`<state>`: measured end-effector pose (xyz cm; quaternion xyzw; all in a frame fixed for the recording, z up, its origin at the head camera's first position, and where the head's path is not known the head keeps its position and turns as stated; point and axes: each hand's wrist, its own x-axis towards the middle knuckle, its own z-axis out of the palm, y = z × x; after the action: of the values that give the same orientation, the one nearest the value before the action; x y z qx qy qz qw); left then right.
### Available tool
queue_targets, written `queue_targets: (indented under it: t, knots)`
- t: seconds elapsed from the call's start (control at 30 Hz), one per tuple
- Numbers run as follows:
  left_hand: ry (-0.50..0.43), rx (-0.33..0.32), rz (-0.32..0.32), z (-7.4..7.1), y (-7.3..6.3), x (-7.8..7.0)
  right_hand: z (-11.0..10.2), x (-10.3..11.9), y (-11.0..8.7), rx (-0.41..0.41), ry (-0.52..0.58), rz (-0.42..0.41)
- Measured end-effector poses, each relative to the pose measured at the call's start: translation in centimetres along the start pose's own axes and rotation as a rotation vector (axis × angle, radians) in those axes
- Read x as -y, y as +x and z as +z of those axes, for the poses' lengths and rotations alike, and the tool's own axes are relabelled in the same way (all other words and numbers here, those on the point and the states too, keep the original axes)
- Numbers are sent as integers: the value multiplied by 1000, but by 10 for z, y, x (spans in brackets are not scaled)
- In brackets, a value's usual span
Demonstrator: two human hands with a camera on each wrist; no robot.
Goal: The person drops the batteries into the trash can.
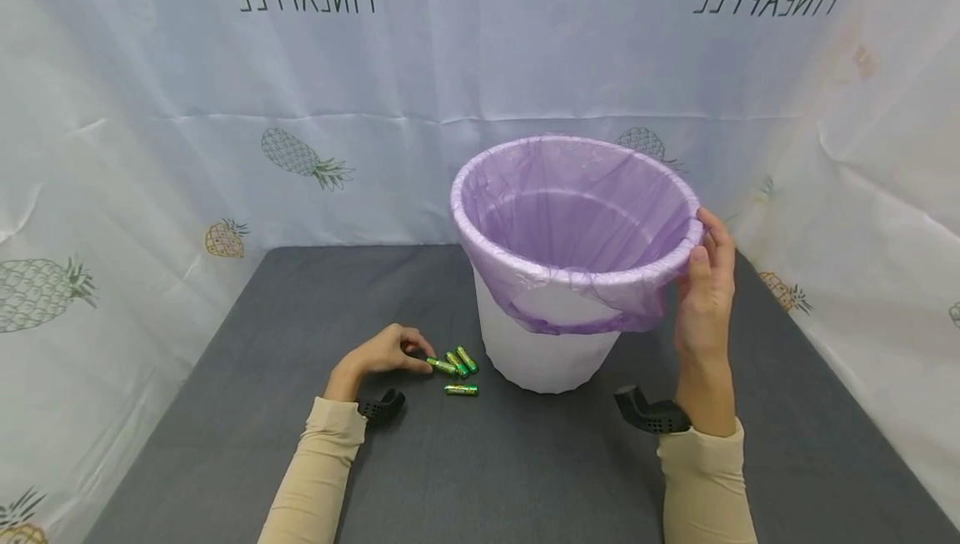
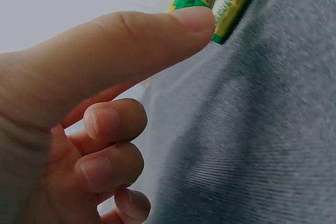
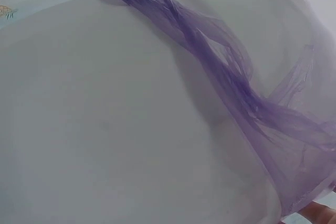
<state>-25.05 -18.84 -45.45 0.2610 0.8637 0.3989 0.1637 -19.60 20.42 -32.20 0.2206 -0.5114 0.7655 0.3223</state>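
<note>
A white trash can [image 1: 542, 352], lined with a purple trash bag [image 1: 570, 227], stands tilted toward the camera. My right hand [image 1: 705, 302] grips the right side of its rim, thumb in front and fingers around the far side. In the right wrist view the can's white wall [image 3: 105, 119] and the bag's gathered edge [image 3: 210, 61] fill most of the picture. My left hand [image 1: 390, 351] pinches one end of a green-and-gold battery [image 1: 441, 366]. In the left wrist view the thumb [image 2: 147, 40] covers that battery's end; the index finger is mostly hidden behind it.
Several other batteries lie close by: two side by side [image 1: 467, 358] near the can's base and one [image 1: 461, 390] nearer me. All rest on a dark grey table [image 1: 525, 461]. A pineapple-printed curtain [image 1: 420, 69] hangs behind and at both sides.
</note>
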Motion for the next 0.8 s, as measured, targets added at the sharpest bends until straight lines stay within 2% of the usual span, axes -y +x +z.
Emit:
queue_targets:
  t: [0.4,0.6,0.8]
  knots:
    - [5,-110,72,-14,-8,-15,1,-2,0,-13,-3,-11]
    - [-13,-182,79,-22,-14,-26,2,-1,0,-21,-3,-8]
    - [8,-235,92,-28,-21,-39,2,-2,0,-10,7,-16]
